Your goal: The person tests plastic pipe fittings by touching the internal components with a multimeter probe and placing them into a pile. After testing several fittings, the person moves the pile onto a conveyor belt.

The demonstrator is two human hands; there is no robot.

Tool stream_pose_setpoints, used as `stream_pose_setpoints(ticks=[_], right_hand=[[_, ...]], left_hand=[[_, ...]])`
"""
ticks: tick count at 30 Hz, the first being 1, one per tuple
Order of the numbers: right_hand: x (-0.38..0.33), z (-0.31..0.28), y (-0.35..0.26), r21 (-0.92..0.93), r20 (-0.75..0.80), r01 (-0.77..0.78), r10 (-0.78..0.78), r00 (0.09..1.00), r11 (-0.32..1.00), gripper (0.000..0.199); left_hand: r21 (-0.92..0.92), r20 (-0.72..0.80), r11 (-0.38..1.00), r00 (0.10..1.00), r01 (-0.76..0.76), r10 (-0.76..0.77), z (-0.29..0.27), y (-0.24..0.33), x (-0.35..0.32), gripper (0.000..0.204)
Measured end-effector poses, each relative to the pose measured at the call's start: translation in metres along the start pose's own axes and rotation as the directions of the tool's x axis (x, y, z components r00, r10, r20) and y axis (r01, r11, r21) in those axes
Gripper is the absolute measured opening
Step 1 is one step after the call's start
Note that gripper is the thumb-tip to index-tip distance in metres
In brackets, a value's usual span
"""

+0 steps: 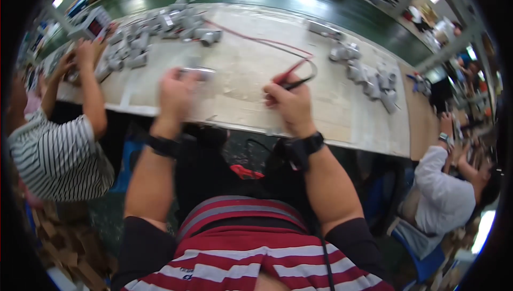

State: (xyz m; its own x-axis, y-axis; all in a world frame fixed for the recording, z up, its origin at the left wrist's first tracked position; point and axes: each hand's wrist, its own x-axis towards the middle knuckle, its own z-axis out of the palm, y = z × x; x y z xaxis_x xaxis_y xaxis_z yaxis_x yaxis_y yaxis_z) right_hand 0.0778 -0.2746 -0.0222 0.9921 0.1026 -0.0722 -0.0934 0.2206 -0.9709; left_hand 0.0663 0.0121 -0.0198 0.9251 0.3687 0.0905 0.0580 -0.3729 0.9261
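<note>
Over the near part of the white table [240, 98], my left hand [177, 90] is closed on a grey-silver cylindrical part [202, 73], blurred by motion. Its far end points to the right. My right hand [288, 98], some way to the right, has its fingers closed around a pair of red and black test leads [295, 82]. The red wire [256, 40] runs from there across the table toward the back left. The tips of the leads are hidden by my fingers or too small to make out.
Many similar grey cylindrical parts [171, 21] are piled at the back left. Another row of them [368, 77] lies along the right side. A person in a striped shirt [64, 152] works at the left, beside a boxy meter [95, 22]. Another person in white [446, 184] sits at the right.
</note>
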Motion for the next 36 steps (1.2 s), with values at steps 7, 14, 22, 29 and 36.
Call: stream_pose_setpoints(ticks=[7,14,22,29,36], right_hand=[[0.007,0.0,-0.011,0.003,0.07,-0.078,0.077,0.995,0.997,0.014],[0.018,-0.016,-0.009,-0.031,0.148,-0.133,0.137,0.98,0.991,0.012],[0.013,-0.006,-0.007,-0.182,0.144,0.024,0.003,0.99,0.983,0.008],[0.016,-0.015,-0.004,-0.196,0.135,0.054,-0.028,0.99,0.979,0.009],[0.015,-0.011,0.006,-0.393,0.118,0.148,-0.11,0.987,0.908,0.012]], left_hand=[[0.929,-0.016,0.364,0.974,-0.069,0.227,-0.058,0.001,0.099,0.054],[0.304,0.822,0.493,0.486,-0.815,0.296,0.124,0.224,0.033,0.056],[0.138,0.96,0.092,0.156,-0.986,0.232,0.311,0.237,0.117,0.074],[0.262,0.965,0.284,0.251,-0.922,-0.075,0.338,0.238,0.115,0.067],[0.133,0.952,0.514,0.254,-0.847,0.172,0.262,0.206,0.114,0.051]])
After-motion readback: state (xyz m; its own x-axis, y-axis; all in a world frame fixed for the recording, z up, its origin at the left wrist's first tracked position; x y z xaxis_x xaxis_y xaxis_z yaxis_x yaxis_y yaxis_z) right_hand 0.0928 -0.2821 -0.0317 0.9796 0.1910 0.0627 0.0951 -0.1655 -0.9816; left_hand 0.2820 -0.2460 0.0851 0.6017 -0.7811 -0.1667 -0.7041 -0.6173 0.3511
